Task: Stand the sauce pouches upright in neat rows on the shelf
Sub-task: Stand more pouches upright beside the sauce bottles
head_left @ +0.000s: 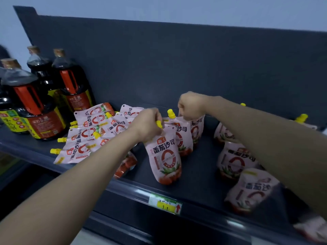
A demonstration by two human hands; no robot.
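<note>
Hands (pixel 148 121) (pixel 190 105) pinch upright pink yellow-capped pouches (pixel 165 156), the rear one (pixel 197 129) seemingly gripped.

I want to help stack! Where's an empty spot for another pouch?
Bare shelf lies between the middle row and the right row. The pile beside the bottles is crowded.

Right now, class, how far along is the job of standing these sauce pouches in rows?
Done: a row of pouches on the right stands upright. In hand: the left hand grips the front pouch by its yellow cap, and the right hand holds the top of the rear pouch in the middle row. Left: the heap of pouches lying flat beside the dark bottles.
</note>
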